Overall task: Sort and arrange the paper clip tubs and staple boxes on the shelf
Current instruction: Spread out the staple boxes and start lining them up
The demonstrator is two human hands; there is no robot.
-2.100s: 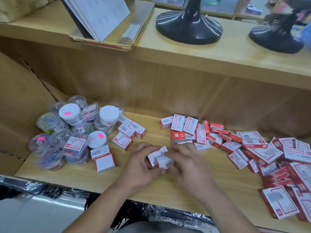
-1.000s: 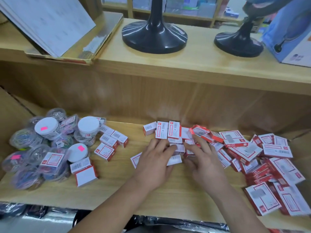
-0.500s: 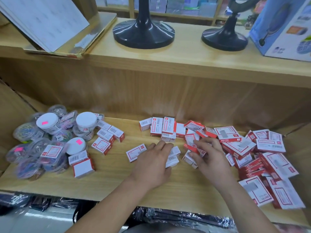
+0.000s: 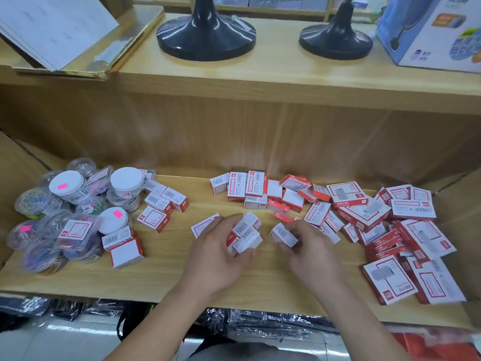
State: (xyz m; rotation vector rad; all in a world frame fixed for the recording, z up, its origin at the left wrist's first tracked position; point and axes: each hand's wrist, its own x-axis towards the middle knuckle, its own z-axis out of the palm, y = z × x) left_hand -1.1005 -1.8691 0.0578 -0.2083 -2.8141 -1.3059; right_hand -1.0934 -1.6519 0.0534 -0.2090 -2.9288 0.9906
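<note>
Fingers (image 4: 224, 230) round staple boxes (image 4: 247, 239) above cluttered pale wooden shelf (image 4: 156, 278)

Tubs (image 4: 67, 209) left of staple boxes (image 4: 364, 217)

Clear paper clip tubs (image 4: 65, 212) heaped left; red-white staple boxes (image 4: 364, 220) scattered right.

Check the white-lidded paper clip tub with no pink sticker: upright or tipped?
Upright. The paper clip tub shows its round white lid on top, facing up, with its clear wall below.
</note>
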